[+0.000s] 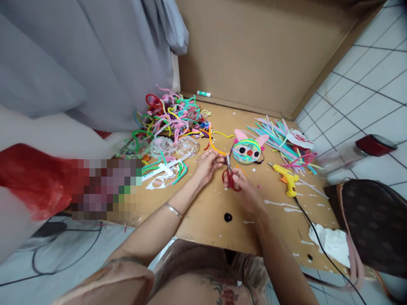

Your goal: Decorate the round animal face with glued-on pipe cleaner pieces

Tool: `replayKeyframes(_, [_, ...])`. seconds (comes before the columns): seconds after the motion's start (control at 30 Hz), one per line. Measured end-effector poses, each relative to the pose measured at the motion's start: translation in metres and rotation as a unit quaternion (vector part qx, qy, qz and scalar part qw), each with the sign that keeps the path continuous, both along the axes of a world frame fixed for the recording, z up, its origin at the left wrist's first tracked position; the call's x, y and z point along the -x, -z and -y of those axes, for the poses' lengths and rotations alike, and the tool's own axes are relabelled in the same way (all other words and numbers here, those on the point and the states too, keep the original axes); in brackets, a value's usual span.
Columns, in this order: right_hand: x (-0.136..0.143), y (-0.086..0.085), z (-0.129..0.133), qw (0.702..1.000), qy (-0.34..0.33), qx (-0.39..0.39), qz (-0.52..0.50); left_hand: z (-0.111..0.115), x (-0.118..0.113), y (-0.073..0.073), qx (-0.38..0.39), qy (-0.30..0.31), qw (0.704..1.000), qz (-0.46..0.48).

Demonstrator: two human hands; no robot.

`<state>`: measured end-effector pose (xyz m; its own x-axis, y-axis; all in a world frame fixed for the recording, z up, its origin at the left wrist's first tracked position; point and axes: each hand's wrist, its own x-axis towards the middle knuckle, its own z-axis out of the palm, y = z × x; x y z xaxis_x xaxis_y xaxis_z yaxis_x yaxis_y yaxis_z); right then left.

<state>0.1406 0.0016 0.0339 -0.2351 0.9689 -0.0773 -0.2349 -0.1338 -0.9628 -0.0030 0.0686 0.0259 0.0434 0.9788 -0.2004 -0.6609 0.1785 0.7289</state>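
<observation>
Left forearm (pixel 149 231): a plain, narrow silver-toned band (pixel 173 209) is worn between elbow and left hand (pixel 207 166). Higher up, the arm is covered by a loose, pale pink-beige sleeve (pixel 111 281), edged with darker grey-green trim (pixel 125 259). Right forearm (pixel 276 245): seen bare. Below the near edge of the bench (pixel 203 220), thin brownish fabric (pixel 197 256) and a reddish floral marking (pixel 229 292) are noted; whether printed or inked cannot be told.
</observation>
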Motion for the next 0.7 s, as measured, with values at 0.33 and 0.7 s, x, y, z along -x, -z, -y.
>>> replayKeyframes(0.33, [-0.003, -0.003, -0.004, 0.998, -0.004, 0.029, -0.054, -0.003, 0.002, 0.001, 0.050, -0.008, 0.990, 0.132])
replayKeyframes(0.7, [0.005, 0.017, -0.004, 0.971, 0.139, -0.065, 0.185, 0.002, -0.004, 0.003, 0.044, 0.023, 0.984, 0.171])
